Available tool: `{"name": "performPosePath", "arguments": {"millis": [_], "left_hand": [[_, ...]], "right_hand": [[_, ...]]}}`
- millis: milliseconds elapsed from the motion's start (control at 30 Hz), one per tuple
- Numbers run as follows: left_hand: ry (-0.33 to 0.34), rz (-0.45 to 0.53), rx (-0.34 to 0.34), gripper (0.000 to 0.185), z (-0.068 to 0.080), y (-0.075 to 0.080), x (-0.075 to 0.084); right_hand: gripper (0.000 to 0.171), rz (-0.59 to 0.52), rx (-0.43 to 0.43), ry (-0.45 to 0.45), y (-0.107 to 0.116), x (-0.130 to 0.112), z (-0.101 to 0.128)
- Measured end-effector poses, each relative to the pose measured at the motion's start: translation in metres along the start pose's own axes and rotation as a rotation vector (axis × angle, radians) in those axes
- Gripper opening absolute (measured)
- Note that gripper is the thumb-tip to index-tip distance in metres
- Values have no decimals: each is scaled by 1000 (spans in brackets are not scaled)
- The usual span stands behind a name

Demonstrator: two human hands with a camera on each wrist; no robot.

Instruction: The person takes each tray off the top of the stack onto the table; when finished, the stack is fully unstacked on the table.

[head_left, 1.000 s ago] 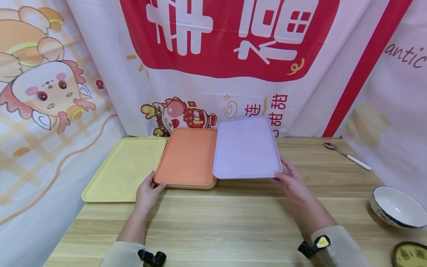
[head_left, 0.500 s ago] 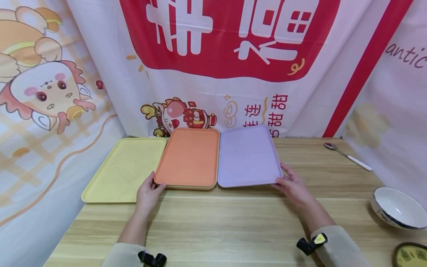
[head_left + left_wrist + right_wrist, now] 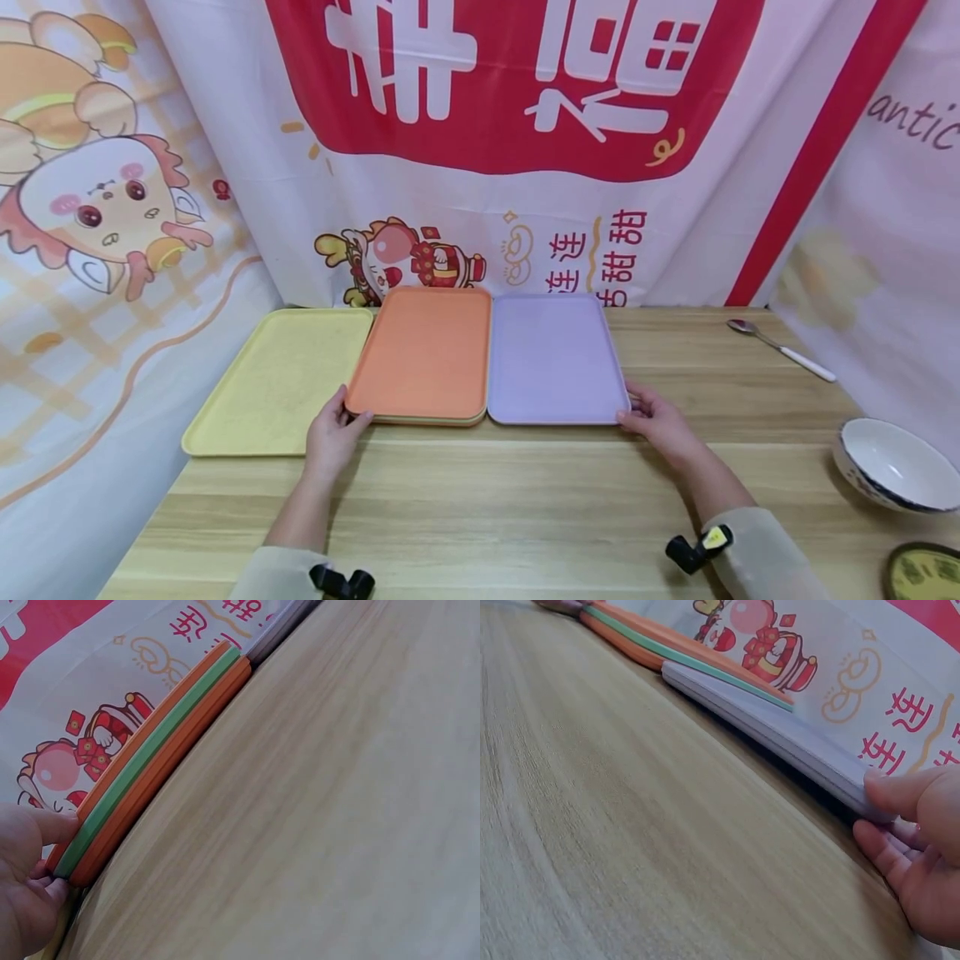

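Observation:
A stack of trays lies at the table's back, with an orange tray (image 3: pixel 423 354) on top. Its edge shows a green tray (image 3: pixel 142 757) between two orange ones in the left wrist view. My left hand (image 3: pixel 332 433) grips the stack's near left corner, thumb on the edge and fingers below. Directly right of the stack is a purple tray (image 3: pixel 555 358). My right hand (image 3: pixel 662 423) pinches its near right corner between thumb and fingers. In the right wrist view a dark gap shows under the purple tray's front edge. A yellow tray (image 3: pixel 281 379) lies left of the stack.
On the right of the wooden table (image 3: pixel 487 517) lie a spoon (image 3: pixel 780 348) with a white handle and a white bowl (image 3: pixel 896 467). A round yellow-green object (image 3: pixel 926 573) is cut off at the lower right. A printed cloth (image 3: pixel 420 192) hangs behind.
My right hand has lowered the purple tray and brought it toward me, so it now sits level beside the orange stack. The left hand has stayed on the stack's corner.

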State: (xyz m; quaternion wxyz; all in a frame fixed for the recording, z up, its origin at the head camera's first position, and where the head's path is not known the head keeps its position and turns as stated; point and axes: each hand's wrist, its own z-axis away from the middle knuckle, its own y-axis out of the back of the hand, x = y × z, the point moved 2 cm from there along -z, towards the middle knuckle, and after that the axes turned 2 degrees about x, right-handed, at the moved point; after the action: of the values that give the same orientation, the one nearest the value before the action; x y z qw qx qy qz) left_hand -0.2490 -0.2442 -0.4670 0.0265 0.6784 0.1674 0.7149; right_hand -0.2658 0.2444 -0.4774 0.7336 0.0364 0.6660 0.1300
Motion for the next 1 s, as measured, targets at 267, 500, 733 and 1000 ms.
{"name": "performPosePath", "arguments": {"millis": [267,500,733,1000], "left_hand": [[-17,6,1,77,1,1,-1],[-13,-12,10,75,1,2,-2],[-14,8,14,75,0,1,-3],[-20,13,21,75,-1,-1,-6]], "right_hand": [[67,292,0,81,3,-6,-4],[57,449,112,72,-11,-28,-7],[47,437,213,177,-67,-50,-29],[48,369,158,201,-142,-63,-48]]}}
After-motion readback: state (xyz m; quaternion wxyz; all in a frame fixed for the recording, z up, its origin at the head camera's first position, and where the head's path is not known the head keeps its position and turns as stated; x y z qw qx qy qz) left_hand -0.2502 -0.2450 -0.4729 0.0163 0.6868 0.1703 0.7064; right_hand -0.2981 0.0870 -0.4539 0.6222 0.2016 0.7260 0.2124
